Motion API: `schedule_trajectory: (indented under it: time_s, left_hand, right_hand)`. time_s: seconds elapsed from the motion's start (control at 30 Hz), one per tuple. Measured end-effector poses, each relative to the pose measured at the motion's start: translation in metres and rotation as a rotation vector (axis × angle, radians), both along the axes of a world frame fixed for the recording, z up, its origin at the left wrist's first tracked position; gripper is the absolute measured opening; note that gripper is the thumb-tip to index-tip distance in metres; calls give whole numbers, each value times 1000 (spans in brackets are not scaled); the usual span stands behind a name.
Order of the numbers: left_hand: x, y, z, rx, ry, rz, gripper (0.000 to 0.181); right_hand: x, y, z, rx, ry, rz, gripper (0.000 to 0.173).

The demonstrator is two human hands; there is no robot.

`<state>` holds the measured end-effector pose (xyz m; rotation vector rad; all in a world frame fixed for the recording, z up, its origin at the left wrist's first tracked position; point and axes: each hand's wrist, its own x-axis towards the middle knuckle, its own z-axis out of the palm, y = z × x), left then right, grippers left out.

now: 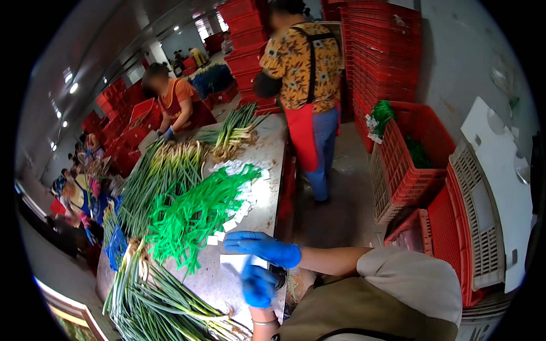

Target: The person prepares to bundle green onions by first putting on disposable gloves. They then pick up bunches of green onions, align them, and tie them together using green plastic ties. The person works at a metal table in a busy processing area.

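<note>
Both my hands wear blue gloves at the near edge of the metal table (266, 204). My right hand (262, 248) is flat with fingers extended, and nothing shows in it. Below it in the picture, my left hand (258, 283) is blurred by motion; whether it holds anything cannot be told. A white flat surface (234, 262) lies partly beneath them, beside a dark object mostly hidden. Green ties (192, 213) with white tags (241, 213) are heaped close by. Green onions with roots lie in a long row (158, 183) behind the ties and in a pile (166, 302) at the bottom.
A person in a patterned shirt (305, 68) stands past the table's end; another in an apron (183, 102) works at its far side. Red crates (384, 55) are stacked high. To the right are a red crate with green ties (405, 170) and a leaning white board (490, 170).
</note>
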<state>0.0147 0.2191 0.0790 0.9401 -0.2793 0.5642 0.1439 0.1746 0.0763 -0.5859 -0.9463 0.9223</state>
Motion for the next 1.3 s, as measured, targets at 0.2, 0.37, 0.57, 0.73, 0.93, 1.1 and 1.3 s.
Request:
schedule_trajectory:
  time_s: [0.2, 0.37, 0.57, 0.73, 0.93, 1.1, 1.3]
  left_hand:
    - [17, -17, 77, -698, -549, -246, 73]
    - [51, -75, 75, -573, -283, -144, 68]
    - [100, -142, 91, -588, -408, -139, 63]
    - [125, -176, 109, -255, -184, 185, 70]
    - [145, -167, 97, 121, 256, 946, 26]
    - [150, -173, 65, 249, 526, 656, 22]
    - [151, -194, -66, 524, 1054, 125, 30]
  right_hand:
    - [4, -56, 23, -246, -550, -6, 35]
    - [14, -127, 64, -349, -1038, 0, 44]
    - [63, -180, 49, -176, -992, 37, 34]
    - [75, -208, 40, -47, -1019, -82, 27]
    - [95, -244, 7, 150, -1252, -437, 33]
    - [208, -293, -139, -455, -1855, 356, 20]
    - [220, -398, -198, -1010, -1378, 774, 23]
